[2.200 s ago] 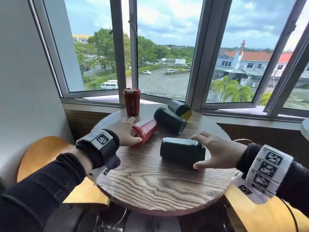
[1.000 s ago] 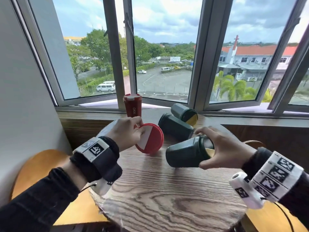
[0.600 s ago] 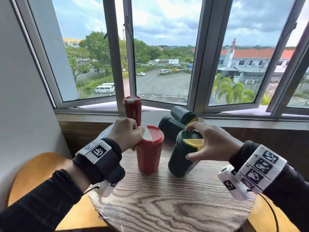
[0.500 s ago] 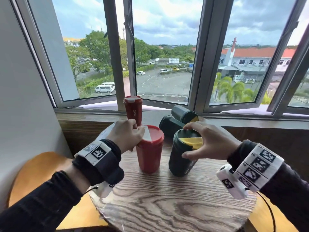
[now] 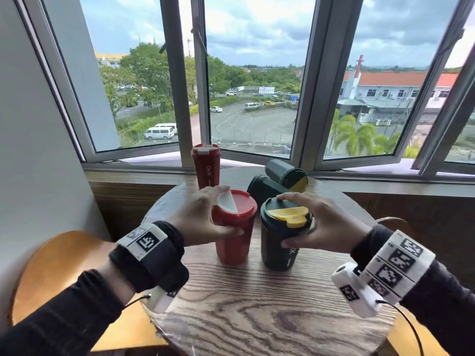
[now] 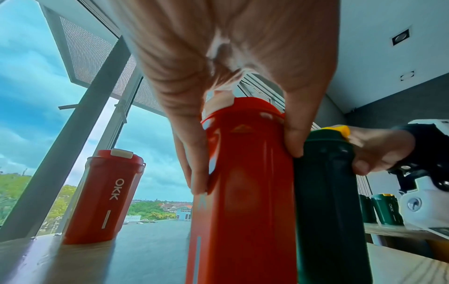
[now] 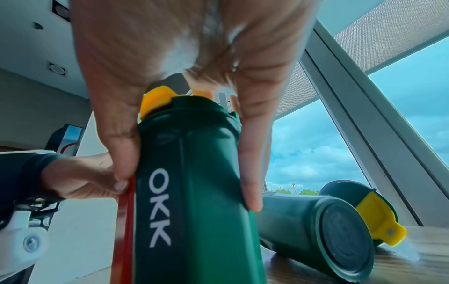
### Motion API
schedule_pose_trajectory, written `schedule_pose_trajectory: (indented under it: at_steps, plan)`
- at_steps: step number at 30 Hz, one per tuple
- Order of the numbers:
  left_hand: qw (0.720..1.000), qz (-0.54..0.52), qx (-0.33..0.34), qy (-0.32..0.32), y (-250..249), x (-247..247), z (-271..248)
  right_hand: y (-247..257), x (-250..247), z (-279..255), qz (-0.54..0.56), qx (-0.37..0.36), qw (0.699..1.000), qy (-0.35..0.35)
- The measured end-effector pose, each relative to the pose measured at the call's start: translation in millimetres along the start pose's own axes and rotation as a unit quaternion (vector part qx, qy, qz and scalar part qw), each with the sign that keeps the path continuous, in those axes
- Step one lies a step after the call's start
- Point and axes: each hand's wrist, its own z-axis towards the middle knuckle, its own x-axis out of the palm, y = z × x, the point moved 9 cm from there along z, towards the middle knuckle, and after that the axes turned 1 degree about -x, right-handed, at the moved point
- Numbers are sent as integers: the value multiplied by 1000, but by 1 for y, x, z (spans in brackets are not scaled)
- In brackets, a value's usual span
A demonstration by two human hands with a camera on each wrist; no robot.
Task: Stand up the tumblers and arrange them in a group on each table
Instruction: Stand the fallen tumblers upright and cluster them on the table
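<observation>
Head view: beyond the left hand (image 5: 198, 219), a second red tumbler (image 5: 206, 164) upright near the far rim of the round wooden table (image 5: 257, 317). Beyond the right hand (image 5: 323, 222), two dark green tumblers on their sides, the nearer lying tumbler (image 5: 262, 187) just behind the fingertips, the farther lying tumbler (image 5: 285, 173) touching it, yellow flap toward the window sill (image 5: 385, 173). Wooden chair seat (image 5: 64, 265) low, outside the left wrist. Between the hands, red tumbler (image 5: 235, 227) and green tumbler (image 5: 281, 235) upright, side by side, touching or nearly so in the left wrist view. Left hand curled over the red tumbler's lid rim, thumb on the near side, fingers on the far side. Right hand clasped likewise around the green tumbler's lid, thumb low on the wall, fingers across the top edge.
</observation>
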Motion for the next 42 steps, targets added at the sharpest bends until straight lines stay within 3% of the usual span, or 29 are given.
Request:
schedule_pose_trajectory:
  at_steps: [16,28,42]
  plan:
    - [999,-14,-28,19,18,-2,15,34,17,-4,17,-47,999,-5]
    - [996,-75,-34,36,30,1,21,38,22,3,23,-25,999,-17]
    - [998,-55,-27,28,37,3,37,33,20,17,22,-13,999,-21]
